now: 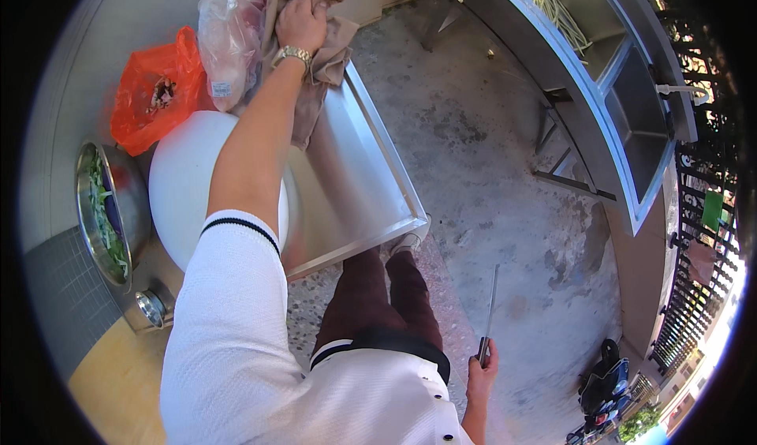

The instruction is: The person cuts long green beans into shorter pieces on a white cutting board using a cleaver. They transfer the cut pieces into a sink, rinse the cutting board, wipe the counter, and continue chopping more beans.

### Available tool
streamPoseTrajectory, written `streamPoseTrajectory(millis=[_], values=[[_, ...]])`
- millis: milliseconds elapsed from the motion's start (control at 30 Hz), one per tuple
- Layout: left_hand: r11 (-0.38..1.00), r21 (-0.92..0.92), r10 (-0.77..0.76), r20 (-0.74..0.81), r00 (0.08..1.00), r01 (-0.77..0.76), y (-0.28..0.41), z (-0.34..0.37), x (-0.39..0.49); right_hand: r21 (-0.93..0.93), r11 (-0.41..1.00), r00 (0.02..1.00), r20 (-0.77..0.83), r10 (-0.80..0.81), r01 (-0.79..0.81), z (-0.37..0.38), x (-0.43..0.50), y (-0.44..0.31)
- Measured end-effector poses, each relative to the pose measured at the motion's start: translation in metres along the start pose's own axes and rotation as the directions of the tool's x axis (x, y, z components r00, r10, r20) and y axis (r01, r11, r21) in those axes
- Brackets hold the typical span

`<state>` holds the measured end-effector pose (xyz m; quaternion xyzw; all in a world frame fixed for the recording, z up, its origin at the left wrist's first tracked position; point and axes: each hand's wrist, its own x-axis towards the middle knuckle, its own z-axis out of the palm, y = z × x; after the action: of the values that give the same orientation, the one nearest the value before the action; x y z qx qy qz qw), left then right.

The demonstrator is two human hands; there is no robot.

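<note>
My left hand (pixel 301 26), with a metal watch at the wrist, grips a crumpled brown cloth (pixel 338 48) at the top of the stainless steel table (pixel 378 131). Beside the cloth lies a clear plastic bag (pixel 227 42) with pale contents and a label. My right hand (pixel 484 369) is low at the right, away from the table, closed around the dark handle of a knife (pixel 490 309) whose thin blade points up in the view. A round white board (pixel 189 179) lies on the table, partly behind my left arm.
An open red plastic bag (pixel 142 110) with scraps, a steel bowl (pixel 89 208) of leafy greens and a small metal bowl (pixel 150 309) stand along the wall. A stainless steel sink (pixel 641 113) is at the right; a parked scooter (pixel 606 386) stands lower right.
</note>
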<state>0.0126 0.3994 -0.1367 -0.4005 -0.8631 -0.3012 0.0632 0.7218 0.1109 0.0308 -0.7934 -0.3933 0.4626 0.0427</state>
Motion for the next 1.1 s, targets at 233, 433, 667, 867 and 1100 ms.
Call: streamPoseTrajectory(millis=[233,433,667,867,1100], values=[[0.970,-0.244,0.095,0.287,0.953,-0.023,0.151,-0.105,-0.284,0.057,0.958,0.953,0.095,-0.287,0.283,-0.009,0.028,-0.045],[-0.569,-0.588,-0.284,0.796,0.534,0.575,0.159,-0.156,-0.304,0.160,0.896,0.878,0.187,-0.440,0.415,-0.032,0.041,-0.083],[-0.693,-0.635,-0.214,0.633,0.744,0.341,0.180,-0.259,-0.289,0.157,0.860,0.817,0.269,-0.510,0.485,-0.037,0.060,-0.094],[-0.434,-0.822,-0.332,0.527,0.782,0.369,0.163,-0.257,-0.248,0.106,0.826,0.776,0.293,-0.558,0.554,-0.041,0.070,-0.085],[0.886,-0.209,-0.359,0.257,0.897,0.414,0.087,-0.260,-0.233,-0.162,0.430,0.459,0.361,-0.812,0.888,-0.015,0.043,-0.131]])
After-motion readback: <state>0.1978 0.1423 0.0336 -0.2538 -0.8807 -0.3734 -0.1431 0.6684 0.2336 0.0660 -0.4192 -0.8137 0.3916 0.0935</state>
